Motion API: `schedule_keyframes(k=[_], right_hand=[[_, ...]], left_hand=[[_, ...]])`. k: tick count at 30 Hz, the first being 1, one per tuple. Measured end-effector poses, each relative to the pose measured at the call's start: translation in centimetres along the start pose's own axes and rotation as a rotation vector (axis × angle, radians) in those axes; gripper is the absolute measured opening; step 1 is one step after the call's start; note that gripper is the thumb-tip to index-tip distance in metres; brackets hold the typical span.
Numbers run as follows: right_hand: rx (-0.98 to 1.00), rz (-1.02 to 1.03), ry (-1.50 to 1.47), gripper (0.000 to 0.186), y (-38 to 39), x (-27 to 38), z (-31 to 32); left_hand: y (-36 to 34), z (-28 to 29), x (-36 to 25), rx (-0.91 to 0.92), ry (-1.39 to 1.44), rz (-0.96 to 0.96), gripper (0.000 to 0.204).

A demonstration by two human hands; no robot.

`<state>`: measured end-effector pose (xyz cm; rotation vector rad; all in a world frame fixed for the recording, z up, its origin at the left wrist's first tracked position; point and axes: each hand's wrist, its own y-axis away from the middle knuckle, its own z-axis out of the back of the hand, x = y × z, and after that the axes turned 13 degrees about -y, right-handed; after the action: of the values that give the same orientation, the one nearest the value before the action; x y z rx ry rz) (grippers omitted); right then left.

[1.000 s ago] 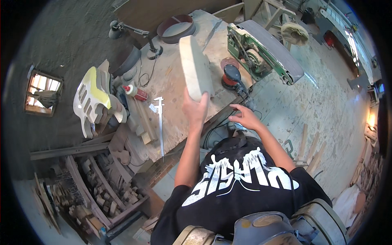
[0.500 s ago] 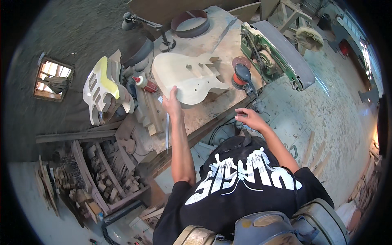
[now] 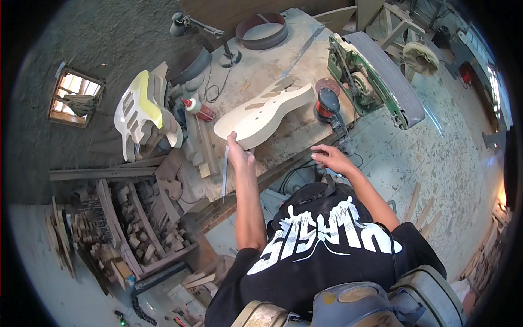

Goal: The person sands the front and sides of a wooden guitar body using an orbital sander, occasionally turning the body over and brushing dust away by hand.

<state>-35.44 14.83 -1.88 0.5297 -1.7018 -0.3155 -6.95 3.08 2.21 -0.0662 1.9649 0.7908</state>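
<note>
My left hand (image 3: 240, 153) grips the near left end of a pale, unpainted wooden guitar body (image 3: 248, 122), thumb on its face and fingers partly hidden beneath. The body is tilted over the workbench (image 3: 218, 188), with its side edge showing and cut-outs on its face. Whether its far edge rests on the bench, I cannot tell. My right hand (image 3: 333, 159) hovers off the bench's front edge, fingers loosely bent and apart, holding nothing. Closest to it is an orange-and-black hand sander (image 3: 328, 103). A thin metal strip (image 3: 224, 173) lies beside my left wrist.
A red-and-white glue bottle (image 3: 200, 110) and wooden strips lie left of the guitar body. Farther left stand stacked guitar bodies (image 3: 136, 111). A green belt sander (image 3: 384, 82) borders the bench's right. Behind are a desk lamp (image 3: 229, 54) and a metal ring (image 3: 263, 38). Wood scraps fill a rack (image 3: 139, 218).
The guitar body has tipped from nearly face-up to a steep tilt, exposing its side edge, as my left hand turned it. My right hand has hardly moved. The view has shifted slightly.
</note>
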Motion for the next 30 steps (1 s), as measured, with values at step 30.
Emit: schedule_keyframes(k=[30], right_hand=[[0.358,0.954,0.949,0.077,-0.7,7.8,-12.2]], left_hand=[[2.9,1.8,4.8,0.297,0.208,0.357,0.057]])
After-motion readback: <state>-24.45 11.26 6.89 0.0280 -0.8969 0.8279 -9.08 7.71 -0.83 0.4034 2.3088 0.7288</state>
